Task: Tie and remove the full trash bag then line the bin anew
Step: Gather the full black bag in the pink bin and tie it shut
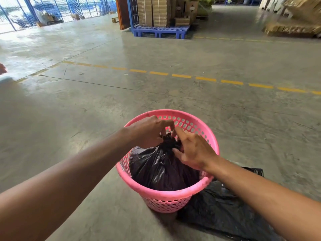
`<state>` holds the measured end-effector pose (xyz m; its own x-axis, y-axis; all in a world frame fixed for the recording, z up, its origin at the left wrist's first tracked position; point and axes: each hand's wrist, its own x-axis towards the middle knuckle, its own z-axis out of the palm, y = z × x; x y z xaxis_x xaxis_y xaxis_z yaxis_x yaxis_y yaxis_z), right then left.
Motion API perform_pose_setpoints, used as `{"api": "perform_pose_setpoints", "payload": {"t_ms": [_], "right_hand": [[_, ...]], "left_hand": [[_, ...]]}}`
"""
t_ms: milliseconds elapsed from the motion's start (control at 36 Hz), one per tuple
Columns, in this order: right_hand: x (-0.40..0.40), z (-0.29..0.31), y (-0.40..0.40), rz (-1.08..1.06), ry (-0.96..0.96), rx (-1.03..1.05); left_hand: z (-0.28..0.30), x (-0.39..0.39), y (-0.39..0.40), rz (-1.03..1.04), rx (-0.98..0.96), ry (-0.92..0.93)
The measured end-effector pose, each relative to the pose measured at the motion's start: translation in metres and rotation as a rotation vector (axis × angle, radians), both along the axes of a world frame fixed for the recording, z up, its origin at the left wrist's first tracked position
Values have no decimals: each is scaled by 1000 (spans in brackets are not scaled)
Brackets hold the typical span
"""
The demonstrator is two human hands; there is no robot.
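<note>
Trash bag (159, 168), black and stuffed full, is sitting down inside the pink perforated plastic bin (173, 194), and that bin stands on the bare concrete floor (104, 105) of what looks like a warehouse. Going big to small from there: a dashed yellow line (206, 79) runs across the floor beyond the bin, and way in the back there's a blue plastic pallet (160, 31) with stacked cardboard boxes (156, 11) on it. Closer in, a flat black bag (224, 209) is lying on the floor, touching the bin's base on our right side.

Now the hands. Both bare forearms reach in from the bottom corners and meet over the bin. Our left hand (149, 131) has its fingers curled and pinched on the bunched-up neck (169, 142) of the full bag. Our right hand (194, 149) is right against the same neck, index finger pointing up along it and thumb tucked under the bunch, so it's gripping that gathered plastic too. The neck sticks up above the rim. We can't tell if a knot is actually formed there.
</note>
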<state>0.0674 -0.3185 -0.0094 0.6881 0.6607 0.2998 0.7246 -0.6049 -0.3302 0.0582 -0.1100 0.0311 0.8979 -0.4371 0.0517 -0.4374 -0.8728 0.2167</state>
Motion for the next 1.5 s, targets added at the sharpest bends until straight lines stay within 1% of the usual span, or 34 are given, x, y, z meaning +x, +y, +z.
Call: {"api": "perform_pose_setpoints", "payload": {"t_ms": [83,194,306,444,583,722,833,889,1000,1083,1167,1250,1333,1417,1500], "right_hand": [[8,1,0,18,8,22],[17,9,1,26,37,70],[25,17,-3,25,79,102],[32,16,-8,29,178,135],[34,18,-8,47,224,179],[37,17,-9,41,254,134],[37,17,-10,15,242,108],[39,16,-11,0,245,108],[42,12,-15,-22,242,90],[43,9,-19,-32,246,102],[44,8,-21,-31,251,112],[44,10,-20,-11,239,65],[42,13,-17,11,160,-97],[39,10,-16,-17,110,-256],[39,5,-24,-35,110,-280]], "left_hand": [[-7,0,3,15,14,-57],[-9,3,9,-4,-14,-20],[-4,6,21,46,-173,109],[-5,4,29,97,-295,258],[-12,2,27,126,-369,254],[-19,2,26,127,-405,192],[-27,4,23,202,-640,222],[-30,3,22,221,-677,207],[-29,2,29,219,-621,154],[-25,3,37,178,-629,169],[-19,1,45,186,-648,192],[-22,1,54,217,-582,195],[-26,1,56,216,-417,239],[-25,3,56,213,-185,189],[-23,1,52,218,-37,113]]}}
